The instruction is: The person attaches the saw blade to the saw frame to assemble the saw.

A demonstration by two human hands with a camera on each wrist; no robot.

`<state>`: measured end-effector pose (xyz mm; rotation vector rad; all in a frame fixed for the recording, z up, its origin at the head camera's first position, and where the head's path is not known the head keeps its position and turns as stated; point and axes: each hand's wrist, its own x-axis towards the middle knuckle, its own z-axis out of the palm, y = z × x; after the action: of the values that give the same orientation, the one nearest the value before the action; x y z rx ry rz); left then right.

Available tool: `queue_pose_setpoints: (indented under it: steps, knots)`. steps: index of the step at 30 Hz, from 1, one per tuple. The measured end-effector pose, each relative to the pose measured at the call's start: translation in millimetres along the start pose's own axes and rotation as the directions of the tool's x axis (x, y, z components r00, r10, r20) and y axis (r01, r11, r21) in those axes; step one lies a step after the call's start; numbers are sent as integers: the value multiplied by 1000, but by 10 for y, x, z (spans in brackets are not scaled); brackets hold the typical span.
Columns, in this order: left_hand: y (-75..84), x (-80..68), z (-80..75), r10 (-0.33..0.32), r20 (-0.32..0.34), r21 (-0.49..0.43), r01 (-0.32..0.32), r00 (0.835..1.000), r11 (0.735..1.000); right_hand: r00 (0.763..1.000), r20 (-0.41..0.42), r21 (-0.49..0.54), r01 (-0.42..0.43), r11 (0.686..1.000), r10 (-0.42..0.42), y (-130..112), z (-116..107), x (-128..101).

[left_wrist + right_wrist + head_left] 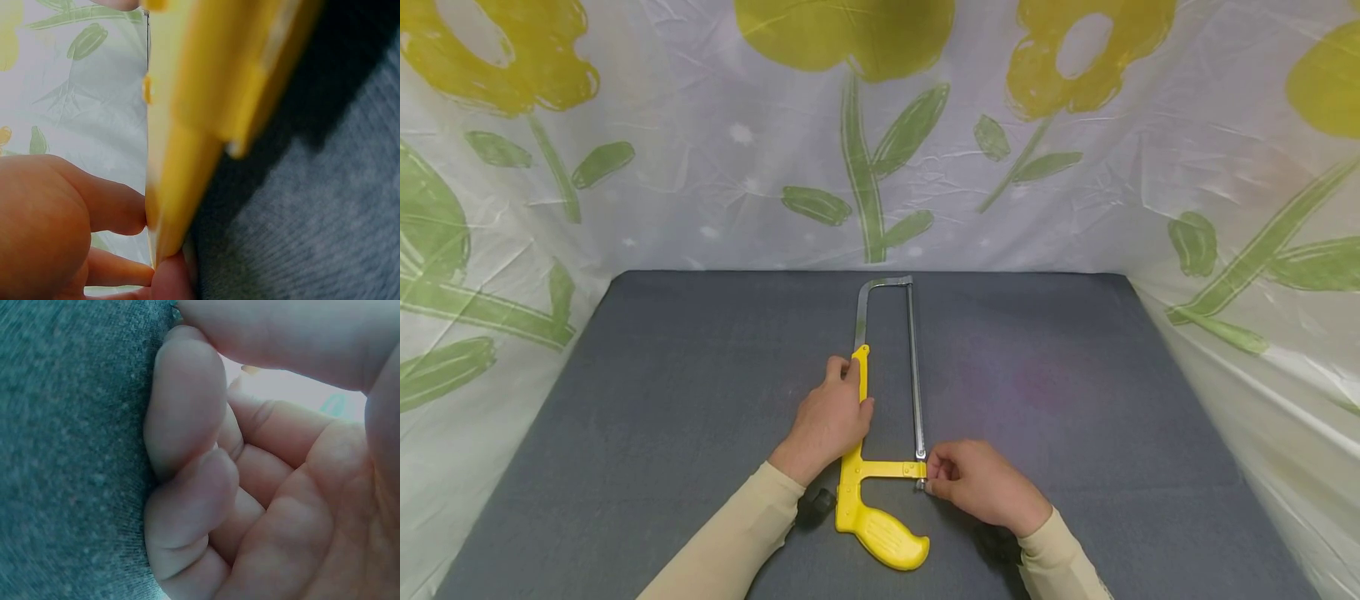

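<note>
A hacksaw (887, 537) with a yellow handle lies on the dark grey table, its silver front frame (861, 321) pointing away from me. Its blade (914, 367) runs along the right side. My left hand (829, 418) grips the yellow part of the frame, thumb on the inner side. Up close in the left wrist view, fingers pinch that yellow bar (187, 206). At the near end of the blade, the thumb and forefinger of my right hand (988, 482) pinch the small metal tension nut (921, 484). In the right wrist view the curled fingers (187, 406) hide most of it.
The grey cloth-covered table (700, 350) reaches back to a white curtain (700, 208) printed with yellow flowers and green leaves, which also hangs along both sides. Dark wrist-worn devices (816, 506) sit under both wrists, near the cloth.
</note>
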<state>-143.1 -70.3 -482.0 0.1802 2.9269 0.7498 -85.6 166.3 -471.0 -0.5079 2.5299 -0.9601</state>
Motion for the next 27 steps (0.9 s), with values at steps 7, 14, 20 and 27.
queue_pose_setpoints:
  steps: [7,14,20,27]
  knots:
    - [-3,1,1,4,3,-9,-4,1000,1000,1000,-4,-2,-5,1000,5,-3,6,-4]
    - [-3,-1,-1,1,3,-12,-1,1000,1000,1000,-2,-1,0,1000,0,2,6,-5]
    - [-4,1,5,-4,1,-10,4,1000,1000,1000,9,2,8,1000,-8,0,-6,-4]
    - [-2,4,8,-4,0,-4,4,1000,1000,999,37,19,-6,1000,6,-9,-30,-14]
